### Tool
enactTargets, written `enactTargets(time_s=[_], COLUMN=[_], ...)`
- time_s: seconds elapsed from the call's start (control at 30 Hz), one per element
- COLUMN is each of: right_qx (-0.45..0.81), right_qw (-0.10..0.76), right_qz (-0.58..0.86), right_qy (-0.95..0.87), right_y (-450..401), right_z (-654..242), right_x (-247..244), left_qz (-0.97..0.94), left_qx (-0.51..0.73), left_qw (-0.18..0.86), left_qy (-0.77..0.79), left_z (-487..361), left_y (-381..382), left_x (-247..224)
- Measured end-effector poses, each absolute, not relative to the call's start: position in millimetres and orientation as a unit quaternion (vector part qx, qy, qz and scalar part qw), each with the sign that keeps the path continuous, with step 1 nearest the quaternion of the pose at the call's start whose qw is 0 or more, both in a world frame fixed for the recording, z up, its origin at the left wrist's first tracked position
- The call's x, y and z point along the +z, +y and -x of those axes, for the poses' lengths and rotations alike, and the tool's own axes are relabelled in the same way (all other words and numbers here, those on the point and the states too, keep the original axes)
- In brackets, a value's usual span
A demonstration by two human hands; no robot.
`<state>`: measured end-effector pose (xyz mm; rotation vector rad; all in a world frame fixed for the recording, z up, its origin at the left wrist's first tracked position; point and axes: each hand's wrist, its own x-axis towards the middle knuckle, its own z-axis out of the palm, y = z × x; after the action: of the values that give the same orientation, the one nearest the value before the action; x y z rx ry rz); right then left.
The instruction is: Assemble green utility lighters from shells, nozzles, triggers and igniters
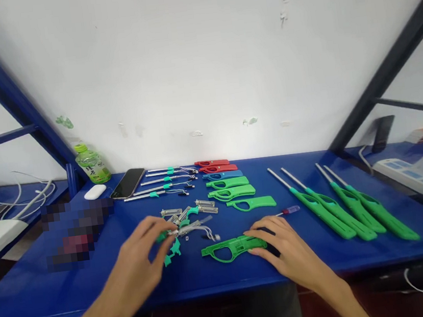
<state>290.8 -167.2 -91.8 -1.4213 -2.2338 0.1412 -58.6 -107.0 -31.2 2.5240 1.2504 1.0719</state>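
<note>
The green lighter casing half [235, 248] is held near the table's front edge by the right hand [284, 244], its handle end clasped between fingers and thumb. The left hand [146, 251] is partly curled over the loose teal parts [175, 247], thumb and index finger nearly closed; whether anything is gripped cannot be told.

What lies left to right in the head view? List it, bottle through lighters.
Bottle → left hand → held green shell → right hand → green lighters.
</note>
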Motion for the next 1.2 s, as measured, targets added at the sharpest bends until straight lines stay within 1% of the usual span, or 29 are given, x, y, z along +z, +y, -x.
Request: enactTargets(time_s=[0.17, 0.4, 0.73, 1.0, 1.2], right_qx=[0.034, 0.017, 0.013, 0.033, 0.052], right_qw=[0.242, 0.251, 0.246, 0.236, 0.250], right_qz=[0.512, 0.504, 0.506, 0.517, 0.532], right_qy=[-0.823, -0.826, -0.827, -0.822, -0.807], right_y=[-166, -166, -167, -168, -177], right_z=[-294, -296, -292, -294, -286], right_x=[-96, -101, -94, -94, -87], left_qz=[-0.836, -0.822, -0.822, -0.826, -0.823], left_qx=[0.343, 0.357, 0.369, 0.368, 0.392], left_qw=[0.138, 0.148, 0.095, 0.098, 0.085], left_qy=[0.405, 0.418, 0.423, 0.416, 0.402], left_z=[31, 18, 16, 16, 16], left_y=[-147, -153, -144, -143, -145], left_x=[-66, -94, -102, -106, -106])
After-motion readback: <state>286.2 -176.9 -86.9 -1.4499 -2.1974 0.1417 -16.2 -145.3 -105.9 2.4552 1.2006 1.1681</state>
